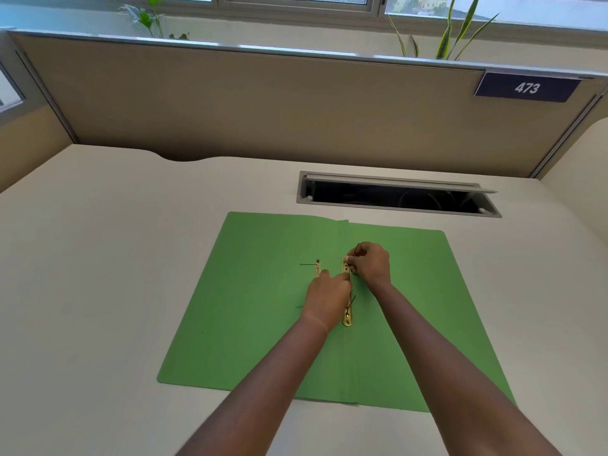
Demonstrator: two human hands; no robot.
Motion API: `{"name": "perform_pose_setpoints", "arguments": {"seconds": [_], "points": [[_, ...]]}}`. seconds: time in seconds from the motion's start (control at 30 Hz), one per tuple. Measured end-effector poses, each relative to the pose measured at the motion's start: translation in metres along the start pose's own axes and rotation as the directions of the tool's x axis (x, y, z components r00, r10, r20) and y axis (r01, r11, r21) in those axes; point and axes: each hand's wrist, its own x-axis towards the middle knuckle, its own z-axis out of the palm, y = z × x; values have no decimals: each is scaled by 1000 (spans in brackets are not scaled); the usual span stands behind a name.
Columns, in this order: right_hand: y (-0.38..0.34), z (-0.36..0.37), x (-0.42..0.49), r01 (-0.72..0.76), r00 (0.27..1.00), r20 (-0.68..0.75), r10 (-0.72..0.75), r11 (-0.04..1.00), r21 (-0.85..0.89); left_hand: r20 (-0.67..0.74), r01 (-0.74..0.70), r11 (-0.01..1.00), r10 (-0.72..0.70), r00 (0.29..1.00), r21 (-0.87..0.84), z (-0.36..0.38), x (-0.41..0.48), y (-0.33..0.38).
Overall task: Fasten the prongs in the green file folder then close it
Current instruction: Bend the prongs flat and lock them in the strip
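Office cubicle: fabric partition, number plate "473", desk cable slot.

white "473" on dark nameplate, partition's upper right

A pale desk meets a beige partition at its far edge. An open cable tray is sunk into the desk near the partition. A dark "473" plate sits at the partition's upper right; plants rise behind it, below a window.
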Motion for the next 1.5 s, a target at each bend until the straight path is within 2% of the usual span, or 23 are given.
{"name": "perform_pose_setpoints", "arguments": {"seconds": [0.17, 0.3, 0.4, 0.57, 0.7, 0.83, 0.93, 1.03, 1.2, 1.33, 1.5], "points": [[-4, -2, 6, 164, 984, 103, -149, 973, -164, 10, -14, 1000, 14, 1000, -21, 0, 1, -2], [-6, -3, 15, 138, 978, 184, -98, 967, -215, 1, -34, 999, 34, 999, -14, -1, 0, -2], [-7, 1, 18, 118, 982, 171, -80, 966, -228, -4, -30, 999, 30, 1000, -10, -2, -1, -2], [4, 10, 20, -57, 998, -3, 57, 998, 9, 2, -12, 1000, 12, 1000, -25, -2, -1, -2], [10, 4, 12, -120, 991, -33, 127, 980, 160, 22, 3, 998, -1, 1000, -68, -2, -1, -4], [18, -13, -8, -104, 994, -19, 111, 968, 227, 47, 4, 995, 1, 999, -102, -2, 0, -5], [23, -21, -35, -47, 999, 17, 44, 972, 229, 43, 13, 991, -8, 999, -136, -2, 0, -6], [28, -28, -67, 36, 995, 87, -50, 987, 159, 38, 22, 986, -16, 999, -167, -1, 0, -7], [35, -33, -99, 229, 949, 213, -232, 973, 39, 24, 25, 983, -21, 1000, -184, -1, -1, -7], [32, -30, -103, 392, 907, 216, -361, 912, -121, 30, 21, 979, -15, 999, -204, -1, -3, -8], [46, -28, -115, 512, 859, 173, -482, 793, -331, 56, 20, 970, -7, 998, -243, -2, -4, -10]]}}
